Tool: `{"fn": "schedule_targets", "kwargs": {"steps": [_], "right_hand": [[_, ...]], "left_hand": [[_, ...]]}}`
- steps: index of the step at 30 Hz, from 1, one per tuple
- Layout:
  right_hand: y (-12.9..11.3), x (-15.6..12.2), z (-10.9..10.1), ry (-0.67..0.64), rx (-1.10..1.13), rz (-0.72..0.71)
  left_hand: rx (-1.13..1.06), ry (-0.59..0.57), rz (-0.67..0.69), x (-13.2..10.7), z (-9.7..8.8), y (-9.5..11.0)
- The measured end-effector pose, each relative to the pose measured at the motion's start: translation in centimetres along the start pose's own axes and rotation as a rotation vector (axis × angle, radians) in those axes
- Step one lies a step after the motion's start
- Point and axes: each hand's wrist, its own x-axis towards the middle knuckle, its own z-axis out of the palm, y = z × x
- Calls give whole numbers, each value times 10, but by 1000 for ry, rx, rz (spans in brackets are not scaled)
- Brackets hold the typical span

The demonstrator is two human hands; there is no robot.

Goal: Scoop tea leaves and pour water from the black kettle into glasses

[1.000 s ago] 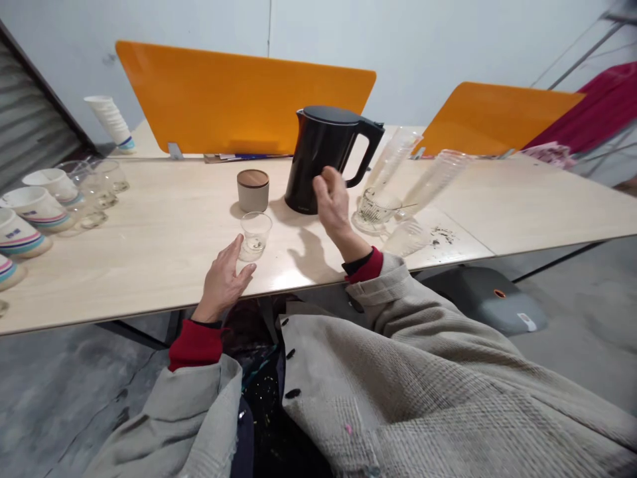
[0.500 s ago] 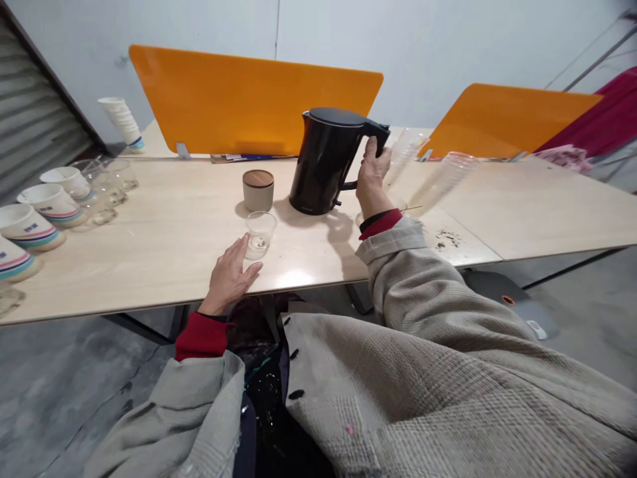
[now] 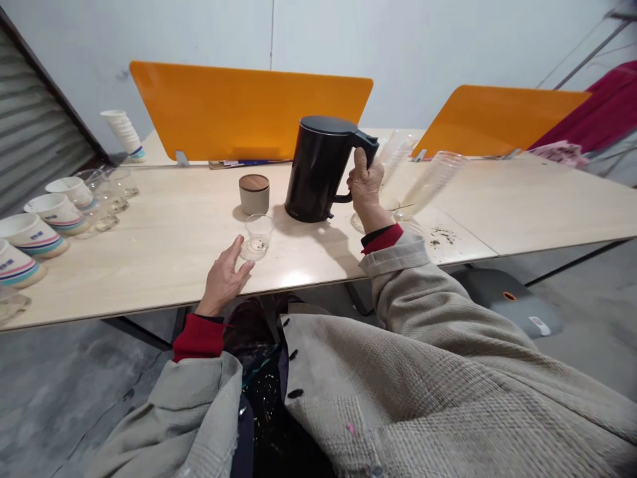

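Closest in view are the two sleeves of a woven beige jacket with red cuffs, the left sleeve (image 3: pixel 194 418) at the lower left and the right sleeve (image 3: pixel 423 318) running up from the lower right. The left hand (image 3: pixel 222 279) rests at the near edge of the pale wood counter (image 3: pixel 164 245), its fingers (image 3: pixel 233 249) spread apart and just beside a small clear glass (image 3: pixel 259 234), with no clear contact. The right hand (image 3: pixel 365 186) is raised, its fingers (image 3: pixel 359 174) clamped around the handle of a black electric kettle (image 3: pixel 316 176). The kettle stands upright, its long axis close to vertical and leaning slightly right in this wide view, with its base on the counter beyond the glass. Its handle points right, toward the right hand, and its spout side faces left. Just left of it stands a small beige canister with a wooden lid (image 3: pixel 253 194). Tall clear glasses (image 3: pixel 432 182) lie tilted past the kettle on the right, above dark specks (image 3: pixel 442 236) scattered on the counter. Along the left side runs a row of striped mugs (image 3: pixel 30 234) and clear glasses (image 3: pixel 102 199), with a stack of paper cups (image 3: pixel 122 133) behind. Orange divider panels (image 3: pixel 249 109) stand along the far edge.
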Motion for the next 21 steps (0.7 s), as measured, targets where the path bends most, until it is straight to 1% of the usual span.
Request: {"fn": "schedule_targets", "kwargs": {"steps": [2, 5, 7, 9, 11, 12, 13, 16, 19, 21], "right_hand": [[-16, -14, -4, 50, 59, 75], [-32, -35, -21, 107, 115, 123], [-39, -50, -36, 122, 129, 111], [-46, -64, -52, 124, 139, 76], [-56, -79, -65, 129, 139, 46], [-63, -86, -71, 136, 135, 38], [-70, -92, -76, 143, 128, 34], [-93, -107, -88, 151, 110, 28], [-114, -115, -95, 112, 73, 11], [-128, -119, -98, 57, 41, -1]], "left_hand": [[-71, 34, -6, 0, 1, -1], [-164, 98, -25, -3, 1, 3], [-205, 166, -32, -9, 1, 10], [-254, 238, -16, -16, 2, 21], [-316, 259, 22, -22, 7, 35], [-346, 227, 42, -23, 11, 43], [-373, 168, 61, -23, 16, 50], [-434, 12, 96, -11, 39, 68], [-541, -56, 64, 7, 64, 75], [-652, -144, 33, 16, 76, 74]]}}
